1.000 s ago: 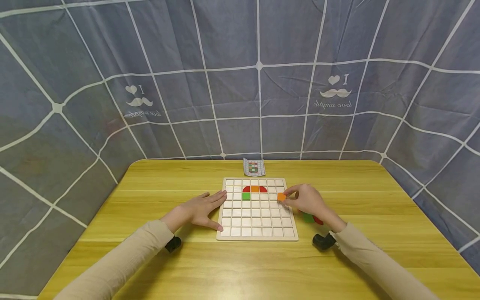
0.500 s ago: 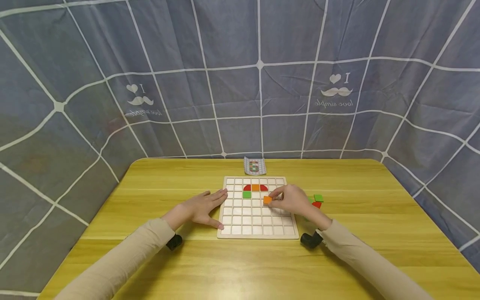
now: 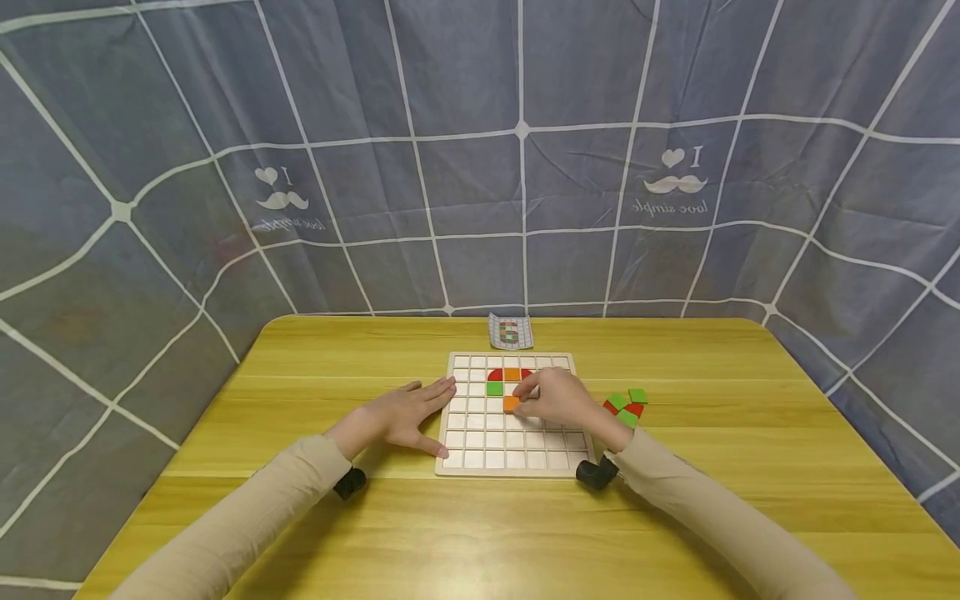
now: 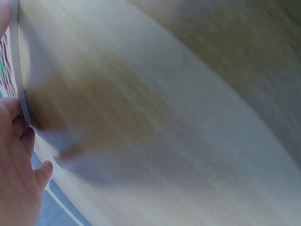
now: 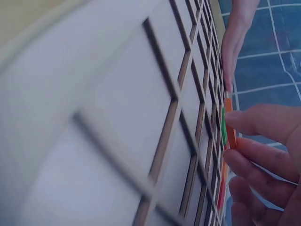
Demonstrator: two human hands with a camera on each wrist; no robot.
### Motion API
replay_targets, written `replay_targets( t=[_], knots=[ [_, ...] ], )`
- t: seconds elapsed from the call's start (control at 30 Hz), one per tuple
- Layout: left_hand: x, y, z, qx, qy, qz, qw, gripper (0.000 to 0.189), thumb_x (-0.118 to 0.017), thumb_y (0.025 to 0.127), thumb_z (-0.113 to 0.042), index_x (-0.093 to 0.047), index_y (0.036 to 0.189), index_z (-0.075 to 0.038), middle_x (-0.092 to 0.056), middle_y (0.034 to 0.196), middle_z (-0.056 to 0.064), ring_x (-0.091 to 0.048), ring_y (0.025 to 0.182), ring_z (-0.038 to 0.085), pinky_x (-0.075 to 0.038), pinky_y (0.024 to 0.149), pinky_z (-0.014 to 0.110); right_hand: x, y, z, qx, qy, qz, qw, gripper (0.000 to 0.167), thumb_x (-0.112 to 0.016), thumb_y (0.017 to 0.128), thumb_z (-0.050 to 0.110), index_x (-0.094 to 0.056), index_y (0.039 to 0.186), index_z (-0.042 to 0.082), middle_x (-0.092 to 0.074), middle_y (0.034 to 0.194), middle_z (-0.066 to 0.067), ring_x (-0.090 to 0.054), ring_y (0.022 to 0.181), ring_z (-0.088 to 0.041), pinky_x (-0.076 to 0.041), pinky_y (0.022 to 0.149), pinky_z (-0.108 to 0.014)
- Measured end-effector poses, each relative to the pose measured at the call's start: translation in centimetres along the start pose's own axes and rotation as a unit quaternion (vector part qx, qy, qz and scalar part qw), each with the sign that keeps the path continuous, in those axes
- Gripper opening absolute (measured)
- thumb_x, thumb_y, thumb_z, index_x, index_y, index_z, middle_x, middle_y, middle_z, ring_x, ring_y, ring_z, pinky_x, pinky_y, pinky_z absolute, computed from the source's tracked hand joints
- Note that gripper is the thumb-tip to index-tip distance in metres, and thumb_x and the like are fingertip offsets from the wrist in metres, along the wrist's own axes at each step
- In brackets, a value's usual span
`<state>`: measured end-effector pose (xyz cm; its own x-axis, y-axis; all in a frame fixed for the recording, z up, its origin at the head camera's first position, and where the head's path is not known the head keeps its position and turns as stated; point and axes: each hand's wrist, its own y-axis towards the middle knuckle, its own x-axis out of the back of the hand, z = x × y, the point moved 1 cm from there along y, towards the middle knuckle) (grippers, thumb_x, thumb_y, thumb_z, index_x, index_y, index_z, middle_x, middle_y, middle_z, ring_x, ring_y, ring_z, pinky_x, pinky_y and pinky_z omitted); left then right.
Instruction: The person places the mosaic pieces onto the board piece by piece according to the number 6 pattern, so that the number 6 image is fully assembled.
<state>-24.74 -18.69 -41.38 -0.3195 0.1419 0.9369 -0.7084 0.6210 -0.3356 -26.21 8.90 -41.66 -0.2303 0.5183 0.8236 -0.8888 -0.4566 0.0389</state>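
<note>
A wooden grid board (image 3: 474, 442) lies on the table, with two red quarter-round tiles (image 3: 495, 376), an orange tile (image 3: 512, 374) between them and a green tile (image 3: 494, 388) below the left red one. Over the board's middle my right hand (image 3: 558, 397) pinches another orange square tile (image 3: 512, 404) between thumb and fingers. The right wrist view shows this held tile (image 5: 230, 123) edge-on, above the grid. My left hand (image 3: 401, 418) rests at the board's left edge, fingers spread, fingertips and thumb touching the rim; the left wrist view shows part of that hand (image 4: 19, 160) along the edge.
Several loose green and red tiles (image 3: 627, 417) lie on the table right of the board, partly behind my right forearm. A small printed pattern card (image 3: 510, 332) stands beyond the board. The wooden table (image 3: 480, 533) reaches back to a grey checked cloth (image 3: 465, 183).
My right hand has carried the orange tile leftward from the board's right side to its middle. The loose tiles on the right are now more visible. My left hand stays in place.
</note>
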Motion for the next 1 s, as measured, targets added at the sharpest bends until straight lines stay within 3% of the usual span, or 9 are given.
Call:
replay_targets(
  t=[0.27, 0.43, 1.0],
  knots=[
    [0.0, 0.1, -0.1, 0.0, 0.001, 0.0, 1.0, 0.104, -0.054, 0.082, -0.071, -0.012, 0.156, -0.01, -0.004, 0.164, 0.006, -0.012, 0.15, 0.021, -0.017, 0.121, 0.047, -0.7, 0.9, 1.2, 0.007, -0.001, 0.009, 0.9999, 0.02, -0.078, 0.08, 0.022, -0.077, 0.097, 0.012, -0.076, 0.092, -0.002, -0.07, 0.079, -0.012, -0.054, 0.066, -0.025],
    [0.0, 0.1, -0.2, 0.003, -0.004, -0.001, 1.0, 0.104, -0.054, 0.082, -0.072, -0.013, 0.156, -0.011, -0.004, 0.164, 0.005, -0.012, 0.15, 0.02, -0.017, 0.122, 0.047, -1.0, 1.2, 1.4, -0.008, -0.007, 0.01, 0.9999, 0.021, -0.079, 0.079, 0.024, -0.077, 0.098, 0.014, -0.076, 0.093, 0.0, -0.07, 0.083, -0.013, -0.056, 0.071, -0.028],
    [0.0, 0.0, -0.2, 0.009, -0.012, -0.002, 0.9999, 0.105, -0.056, 0.081, -0.071, -0.013, 0.156, -0.011, -0.004, 0.164, 0.005, -0.013, 0.15, 0.02, -0.016, 0.122, 0.047, -1.5, 1.6, 1.8, -0.002, 0.01, 0.015, 0.9998, 0.019, -0.08, 0.078, 0.021, -0.077, 0.095, 0.012, -0.075, 0.092, 0.0, -0.07, 0.084, -0.014, -0.056, 0.074, -0.029]
  ],
)
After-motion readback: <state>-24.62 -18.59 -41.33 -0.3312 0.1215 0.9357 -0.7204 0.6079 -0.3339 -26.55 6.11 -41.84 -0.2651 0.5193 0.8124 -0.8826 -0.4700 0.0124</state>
